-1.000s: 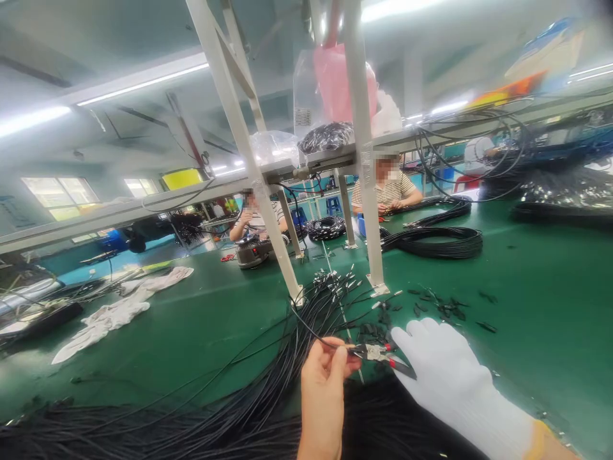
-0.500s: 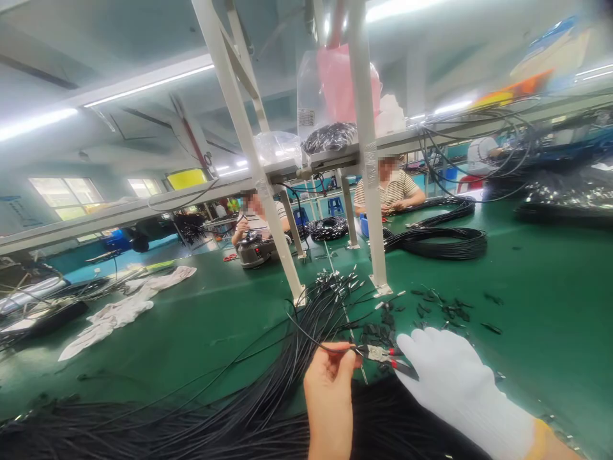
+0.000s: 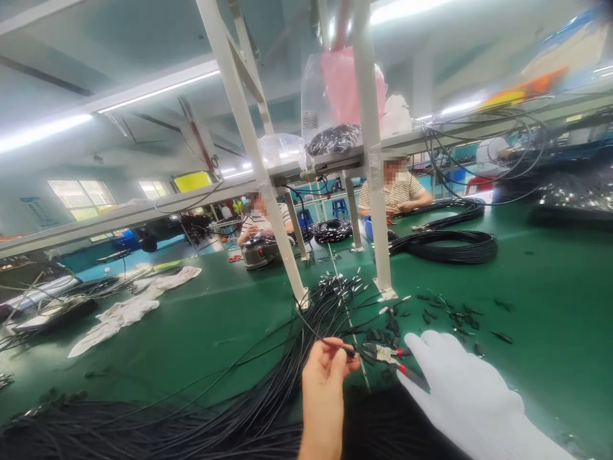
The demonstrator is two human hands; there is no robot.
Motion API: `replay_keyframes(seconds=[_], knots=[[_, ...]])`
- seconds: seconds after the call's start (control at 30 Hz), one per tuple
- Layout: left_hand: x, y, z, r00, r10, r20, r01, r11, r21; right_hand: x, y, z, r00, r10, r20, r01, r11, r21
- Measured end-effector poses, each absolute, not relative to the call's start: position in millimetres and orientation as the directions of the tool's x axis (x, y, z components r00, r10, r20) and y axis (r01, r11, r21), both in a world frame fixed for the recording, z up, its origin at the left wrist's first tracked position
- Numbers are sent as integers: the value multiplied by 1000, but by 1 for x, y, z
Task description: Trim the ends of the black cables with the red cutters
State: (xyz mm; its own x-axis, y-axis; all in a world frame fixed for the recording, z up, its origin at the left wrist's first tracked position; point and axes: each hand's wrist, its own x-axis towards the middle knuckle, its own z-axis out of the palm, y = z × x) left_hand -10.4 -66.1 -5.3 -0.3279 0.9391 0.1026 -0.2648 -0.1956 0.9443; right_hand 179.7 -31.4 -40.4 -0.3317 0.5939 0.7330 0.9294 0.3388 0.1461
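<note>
My bare left hand [image 3: 327, 382] pinches the end of one thin black cable [image 3: 320, 338] between thumb and fingers. My right hand [image 3: 467, 396], in a white glove, grips small pliers with red and black handles [image 3: 387, 355]; their jaws meet the cable tip just right of my left fingers. A large bundle of black cables [image 3: 268, 390] fans across the green table [image 3: 191, 332] from under my hands toward the shelf legs, their metal-tipped ends [image 3: 342, 282] lying near the legs.
White shelf legs [image 3: 378, 211] stand just beyond my hands. Cut black scraps [image 3: 450, 313] litter the table to the right. Coiled black cables [image 3: 445, 246] lie farther back. White cloths [image 3: 127, 310] lie at left. Two people sit working across the table.
The view has shifted slightly, and both hands sit a little lower and to the right in frame. The pinch on the cable and the hold on the pliers are unchanged.
</note>
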Motion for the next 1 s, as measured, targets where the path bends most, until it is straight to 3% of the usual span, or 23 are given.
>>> replay_keyframes(seconds=[0.17,0.33,0.7,1.0], knots=[[-18,-69,5,-67,995,-74,-443,37,896,188,-26,-28,-360,547,756,901,414,130],[-19,-70,4,13,993,-116,-473,108,874,182,-30,-26,-398,488,777,864,485,138],[-26,-70,5,118,985,-123,-226,147,963,182,-35,-20,-432,458,777,825,549,135],[-24,-71,9,89,986,-138,-185,153,971,185,-34,-25,-456,528,716,832,540,131]])
